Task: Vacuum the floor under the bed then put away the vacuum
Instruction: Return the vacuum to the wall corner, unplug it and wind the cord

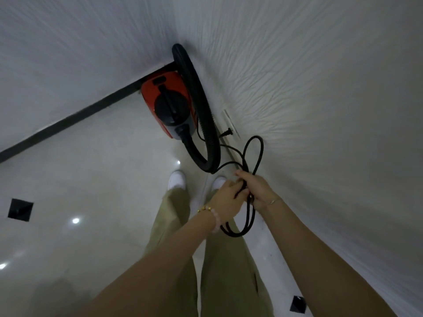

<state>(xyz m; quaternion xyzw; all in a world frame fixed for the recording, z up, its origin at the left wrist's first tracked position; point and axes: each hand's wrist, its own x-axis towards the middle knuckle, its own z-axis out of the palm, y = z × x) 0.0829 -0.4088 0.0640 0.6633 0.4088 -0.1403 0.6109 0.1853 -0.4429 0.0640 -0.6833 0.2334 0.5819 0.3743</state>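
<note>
The red vacuum [168,104] sits on the floor [96,170] in the corner where two walls meet. Its black cord [254,154] is looped, grasped by both the left hand [225,200] and the right hand [256,191].

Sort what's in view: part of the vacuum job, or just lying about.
Job: red vacuum, its black hose, power cord gripped by left hand and right hand, plug.
Lying about: black skirting strip, black floor insets.

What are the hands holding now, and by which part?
Both hands hold the black power cord at the middle of its gathered loops: the right hand grips the bundle, the left hand pinches strands beside it.
</note>
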